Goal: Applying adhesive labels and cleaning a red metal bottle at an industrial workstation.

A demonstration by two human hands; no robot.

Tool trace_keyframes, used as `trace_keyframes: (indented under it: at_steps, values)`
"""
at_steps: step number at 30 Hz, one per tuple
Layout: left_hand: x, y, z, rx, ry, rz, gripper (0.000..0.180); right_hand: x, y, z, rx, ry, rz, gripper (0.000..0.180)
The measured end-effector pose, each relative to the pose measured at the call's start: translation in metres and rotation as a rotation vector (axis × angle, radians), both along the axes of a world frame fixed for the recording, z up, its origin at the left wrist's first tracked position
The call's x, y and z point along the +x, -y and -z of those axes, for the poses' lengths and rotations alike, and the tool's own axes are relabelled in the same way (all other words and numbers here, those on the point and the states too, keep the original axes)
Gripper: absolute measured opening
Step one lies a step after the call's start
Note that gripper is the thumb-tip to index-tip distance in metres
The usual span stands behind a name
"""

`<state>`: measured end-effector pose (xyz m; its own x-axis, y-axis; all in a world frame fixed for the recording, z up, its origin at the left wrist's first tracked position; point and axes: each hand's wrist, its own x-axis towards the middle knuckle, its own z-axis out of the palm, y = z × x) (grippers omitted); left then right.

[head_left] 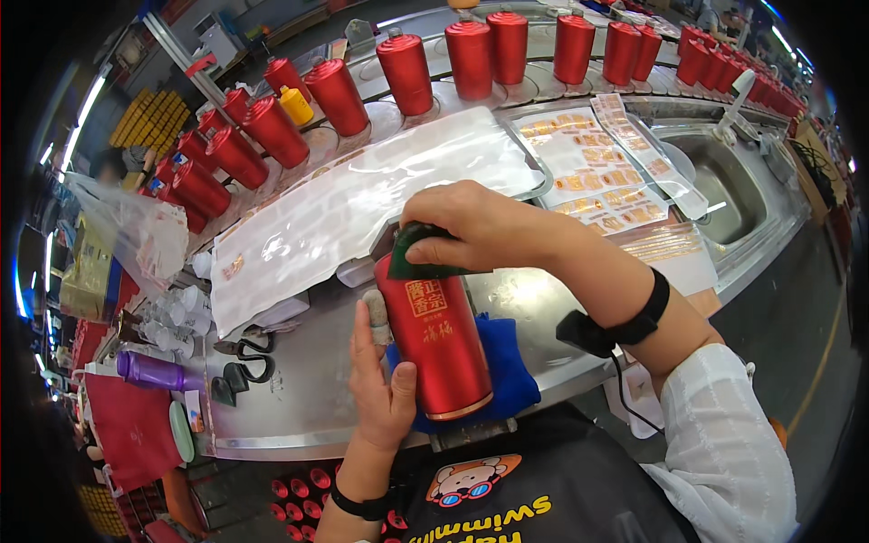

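A red bottle (437, 348) with gold printing lies tilted over a blue cloth (513, 366) at the table's front edge. My left hand (385, 389) supports its left side, thumb near the printed face and fingers along the edge; one finger wears a pale finger cover (375, 308). Gripped in my right hand (457, 226) is a dark green scraper (418, 256), set against the bottle's upper end just above the gold print. My right fingers curl over the scraper, hiding part of it and of the bottle's top.
Beyond the white sheet (362, 199), many red bottles (405, 77) line a conveyor. Gold label sheets (588, 172) lie right, beside a metal sink (724, 195). Black-handled scissors (253, 353), small clear cups (181, 317) and a purple bottle (149, 371) are at left.
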<state>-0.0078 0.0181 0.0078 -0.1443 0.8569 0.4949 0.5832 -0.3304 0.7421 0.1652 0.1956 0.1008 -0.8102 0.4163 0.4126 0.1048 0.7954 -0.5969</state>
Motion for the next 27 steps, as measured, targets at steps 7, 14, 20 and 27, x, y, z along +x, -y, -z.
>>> trace_keyframes:
  at_steps: [7,14,20,27]
  values:
    - [0.002,0.004,0.001,-0.026,0.094,0.024,0.082,0.007,0.034,0.005,0.581,-0.104,0.184,0.011]
    - [0.005,0.004,-0.012,-0.062,0.336,0.081,0.069,-0.010,0.050,-0.009,0.163,0.271,-0.031,0.019]
    - [-0.011,-0.025,-0.009,-0.201,0.678,0.086,0.060,-0.001,0.064,0.000,0.569,-0.047,0.062,0.009]
    - [-0.014,-0.096,-0.027,-0.671,1.307,0.460,0.052,0.029,0.033,0.027,-0.131,-0.267,0.301,0.019]
